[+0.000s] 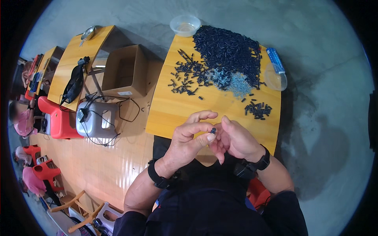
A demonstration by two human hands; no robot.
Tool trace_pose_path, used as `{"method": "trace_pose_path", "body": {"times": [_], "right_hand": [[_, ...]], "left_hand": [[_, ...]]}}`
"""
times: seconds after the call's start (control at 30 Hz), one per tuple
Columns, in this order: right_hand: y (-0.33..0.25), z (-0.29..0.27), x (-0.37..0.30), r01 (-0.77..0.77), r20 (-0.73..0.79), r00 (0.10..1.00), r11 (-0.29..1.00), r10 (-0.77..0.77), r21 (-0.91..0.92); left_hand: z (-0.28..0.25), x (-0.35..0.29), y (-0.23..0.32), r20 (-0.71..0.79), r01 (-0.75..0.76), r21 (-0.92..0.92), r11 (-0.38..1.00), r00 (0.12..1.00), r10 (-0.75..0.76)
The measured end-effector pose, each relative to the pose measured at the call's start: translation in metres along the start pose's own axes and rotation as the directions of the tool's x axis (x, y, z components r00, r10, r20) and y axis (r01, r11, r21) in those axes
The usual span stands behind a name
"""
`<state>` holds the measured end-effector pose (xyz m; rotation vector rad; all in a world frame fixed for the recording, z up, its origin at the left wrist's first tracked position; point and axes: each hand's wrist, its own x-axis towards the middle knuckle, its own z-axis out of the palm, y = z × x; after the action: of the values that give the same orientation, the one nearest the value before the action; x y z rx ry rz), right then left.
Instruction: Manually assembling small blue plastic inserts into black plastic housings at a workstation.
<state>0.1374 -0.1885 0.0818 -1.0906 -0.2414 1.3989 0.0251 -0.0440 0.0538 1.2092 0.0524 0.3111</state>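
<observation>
My left hand (191, 137) pinches a small dark cylindrical piece (213, 130) between thumb and forefinger, above the near edge of the yellow table (177, 114). Close beside it, my right hand (240, 141) is open, thumb raised and fingers loosely curved; I see nothing held in it. Farther back lies a broad pile of small black cylinders (226, 49). Small light-blue pieces (239, 85) are heaped against its near side. Loose black pieces (183, 74) are scattered on the left, and a small separate heap of black pieces (258, 110) lies on the right.
A clear bowl (185, 25) stands at the far left corner. Dark pointed snips or tweezers (184, 55) lie near it. At the right edge are a clear round container (275, 77) and a blue box (275, 60). Leftward stand a cardboard box (124, 70), stools with cables, and other people.
</observation>
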Motion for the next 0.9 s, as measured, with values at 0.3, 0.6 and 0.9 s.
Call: {"method": "trace_pose_path", "body": {"times": [0.3,0.6,0.9], "right_hand": [[0.000,0.007,0.003,-0.130,0.184,0.976,0.990,0.118,0.057],[0.001,0.013,0.002,-0.130,0.226,0.967,0.990,0.115,0.051],[0.011,0.020,-0.002,-0.159,0.096,0.983,0.987,0.159,-0.005]], "left_hand": [[-0.003,-0.002,-0.001,0.082,0.050,-0.011,0.999,0.995,-0.049],[-0.004,-0.002,0.007,0.155,0.084,-0.047,0.995,0.985,-0.076],[-0.006,-0.002,0.014,0.160,0.030,0.111,0.993,0.986,-0.048]]}}
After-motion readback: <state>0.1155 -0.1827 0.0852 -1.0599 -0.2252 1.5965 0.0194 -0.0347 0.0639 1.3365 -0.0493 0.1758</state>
